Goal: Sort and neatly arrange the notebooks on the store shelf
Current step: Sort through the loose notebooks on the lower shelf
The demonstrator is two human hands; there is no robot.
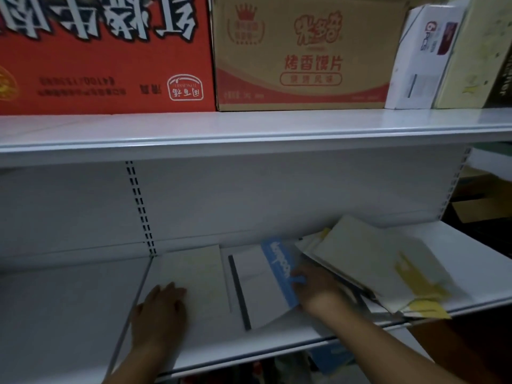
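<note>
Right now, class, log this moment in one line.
left hand flat on pale notebook | right hand on blue-banded notebook | pile at right untidy

A white notebook [257, 284] is banded in blue and edged in black; cream notebooks [360, 259] are marked with yellow.

A shop: white slotted shelving [249, 128] (metal), stock cartons [302, 59] stacked above.

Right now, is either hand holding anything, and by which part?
The right hand appears to grip the blue-banded notebook by its blue edge, near the front corner. The left hand only rests flat on a pale notebook.
</note>
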